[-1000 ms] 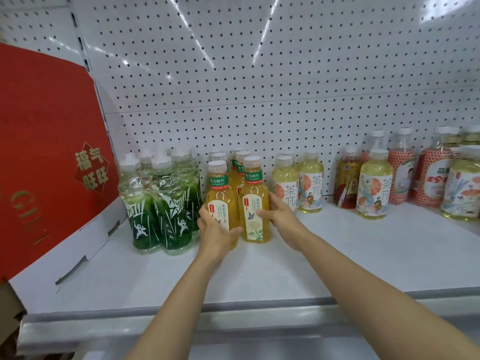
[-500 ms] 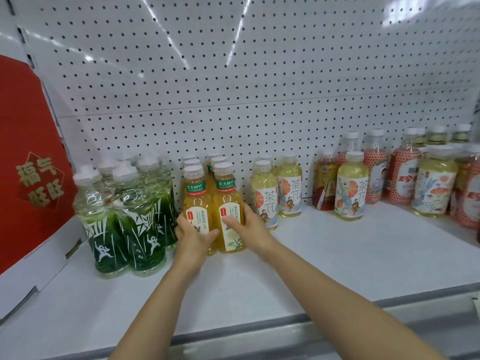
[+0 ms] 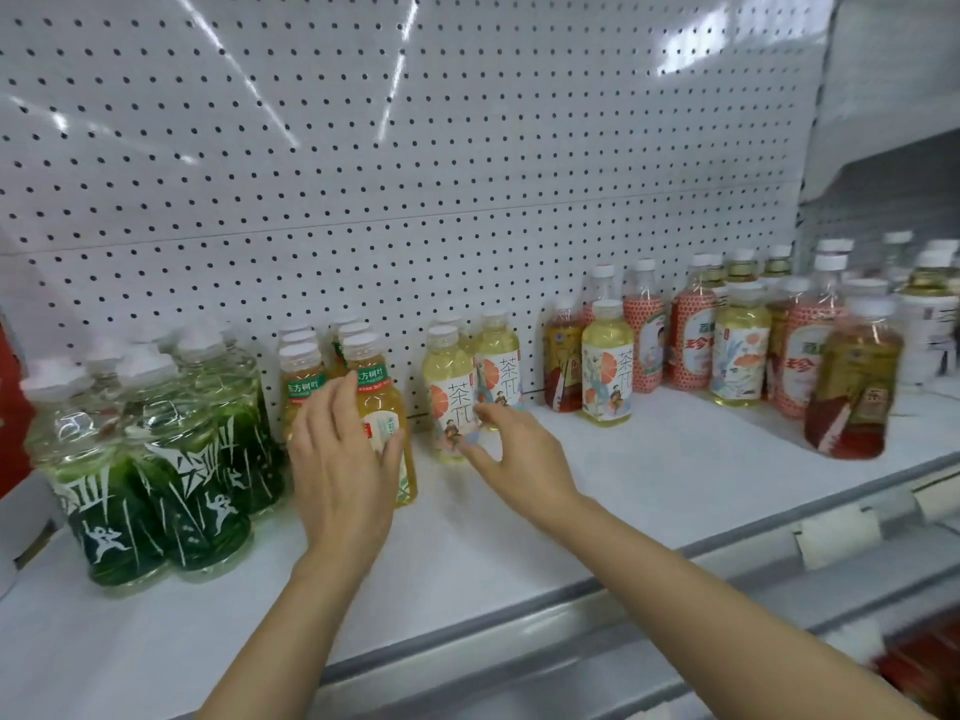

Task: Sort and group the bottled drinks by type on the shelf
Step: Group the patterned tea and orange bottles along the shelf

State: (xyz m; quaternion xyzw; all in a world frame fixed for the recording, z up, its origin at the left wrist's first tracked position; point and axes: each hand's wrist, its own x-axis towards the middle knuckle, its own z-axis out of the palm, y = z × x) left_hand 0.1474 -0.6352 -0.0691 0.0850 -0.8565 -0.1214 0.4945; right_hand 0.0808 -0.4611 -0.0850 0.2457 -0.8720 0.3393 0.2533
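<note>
On the white shelf [image 3: 675, 475] the bottles stand in groups. Several green bottles [image 3: 156, 485] are at the left. Beside them are amber tea bottles [image 3: 371, 379]. My left hand [image 3: 343, 459] lies flat against the front ones, fingers straight. Two pale yellow tea bottles [image 3: 449, 376] stand to their right. My right hand [image 3: 514, 454] is at the base of the front one, fingers spread and loosely curved, gripping nothing. A third pale bottle [image 3: 607, 366] stands apart, in front of a brown tea bottle [image 3: 563, 366].
A mixed cluster fills the right end: red-patterned bottles [image 3: 691, 335], pale ones [image 3: 740, 345] and a dark amber bottle [image 3: 852, 387] near the front. A pegboard wall [image 3: 415, 148] closes the back. The grey front rail [image 3: 571, 631] edges the shelf. A red box [image 3: 8, 407] shows at far left.
Both hands have let go of the two front amber bottles. My right hand moved right to the pale yellow bottles. The view has swung right.
</note>
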